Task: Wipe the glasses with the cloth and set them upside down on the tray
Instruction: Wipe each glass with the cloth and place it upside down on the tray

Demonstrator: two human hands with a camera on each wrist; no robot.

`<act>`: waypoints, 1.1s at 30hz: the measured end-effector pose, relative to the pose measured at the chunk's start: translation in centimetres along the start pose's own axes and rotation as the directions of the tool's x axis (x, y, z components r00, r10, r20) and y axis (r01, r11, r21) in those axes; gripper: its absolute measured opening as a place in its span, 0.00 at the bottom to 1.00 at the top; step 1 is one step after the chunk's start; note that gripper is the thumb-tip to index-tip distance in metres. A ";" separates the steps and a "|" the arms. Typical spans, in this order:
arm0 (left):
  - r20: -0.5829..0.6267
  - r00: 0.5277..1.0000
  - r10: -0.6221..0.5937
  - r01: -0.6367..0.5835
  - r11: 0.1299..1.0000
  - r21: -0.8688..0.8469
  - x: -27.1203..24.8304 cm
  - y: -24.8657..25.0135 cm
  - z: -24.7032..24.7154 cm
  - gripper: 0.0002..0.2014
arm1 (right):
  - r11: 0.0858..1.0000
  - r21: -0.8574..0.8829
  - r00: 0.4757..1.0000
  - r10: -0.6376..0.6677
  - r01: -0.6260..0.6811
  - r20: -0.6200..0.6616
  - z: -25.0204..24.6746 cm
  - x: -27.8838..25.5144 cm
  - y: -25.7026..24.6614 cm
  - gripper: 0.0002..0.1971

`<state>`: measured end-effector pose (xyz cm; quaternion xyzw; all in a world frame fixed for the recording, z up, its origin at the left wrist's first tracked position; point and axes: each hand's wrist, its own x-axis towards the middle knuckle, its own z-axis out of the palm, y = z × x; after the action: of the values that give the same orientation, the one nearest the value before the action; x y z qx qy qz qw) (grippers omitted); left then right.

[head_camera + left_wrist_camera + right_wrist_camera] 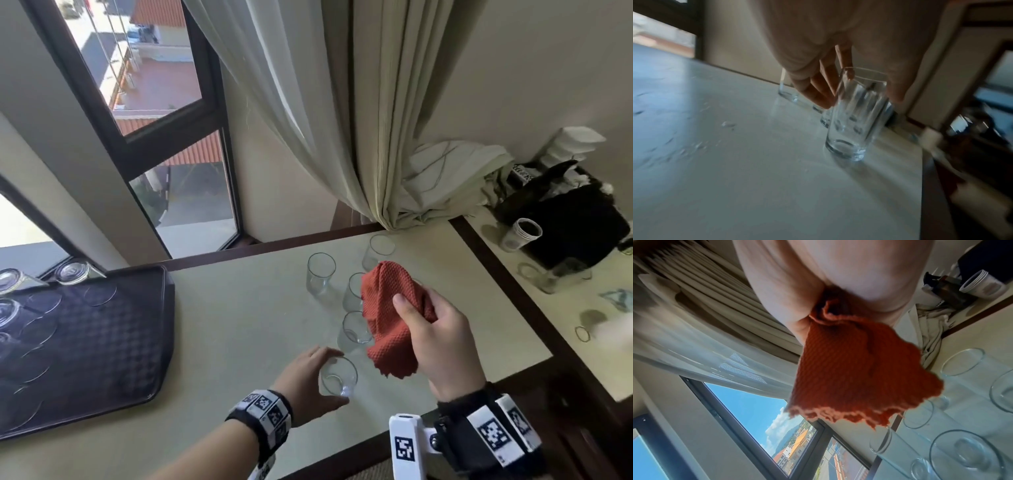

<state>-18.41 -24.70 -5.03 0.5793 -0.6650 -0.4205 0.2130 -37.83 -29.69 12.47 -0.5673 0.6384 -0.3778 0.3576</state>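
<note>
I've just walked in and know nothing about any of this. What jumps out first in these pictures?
The red cloth, bunched in the right hand above a cluster of clear upright glasses on the pale table. Nearest the person, the left hand grips one glass by its rim. Far left lies a dark tray with glasses already upside down on it.

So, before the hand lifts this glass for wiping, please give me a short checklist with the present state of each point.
1. Left hand grips the nearest clear drinking glass near its rim: ok.
2. Glass upright on the pale table: ok.
3. Right hand holds the red waffle-weave cloth: ok.
4. Dark rectangular tray has free space: ok.
5. Neighbouring glass stands close; clearance: cannot tell.
6. Glass dry inside: cannot tell.
</note>
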 end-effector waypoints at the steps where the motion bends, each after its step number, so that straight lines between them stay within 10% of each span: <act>1: -0.055 0.997 -0.053 0.047 0.994 -0.101 -0.5 0.2 -0.4 0.35 | 1.000 0.024 1.000 0.007 -0.007 0.006 0.0 0.0 -0.1 0.04; 8: -0.426 0.831 -0.358 -0.075 0.687 -0.723 -4.2 5.9 -10.8 0.43 | 0.994 0.090 0.996 -0.067 0.061 0.060 1.5 -0.6 -3.6 0.04; 17: -0.435 0.872 -0.227 -0.279 0.499 -0.821 -8.9 17.2 -20.7 0.30 | 0.843 0.461 0.913 -0.382 0.278 0.147 6.7 -4.2 -16.4 0.14; 22: -0.521 0.831 -0.197 -0.385 0.473 -0.792 -11.0 19.6 -24.1 0.27 | 0.719 0.461 0.740 -0.649 0.521 0.177 9.4 -5.9 -20.0 0.26; 27: -0.584 0.784 -0.211 -0.442 0.471 -0.763 -12.9 20.5 -27.8 0.32 | 0.444 0.403 0.442 -0.891 0.800 0.104 11.3 -7.7 -21.1 0.29; 33: -0.588 0.803 -0.092 -0.454 0.545 -0.705 -14.4 20.2 -29.7 0.29 | 0.521 0.726 0.679 -0.727 0.449 0.102 12.9 -9.6 -21.5 0.27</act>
<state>-4.05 -20.85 30.68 0.4320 -0.3563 -0.4635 0.6868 -15.68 -22.68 25.91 -0.6549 0.1426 -0.5510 0.4971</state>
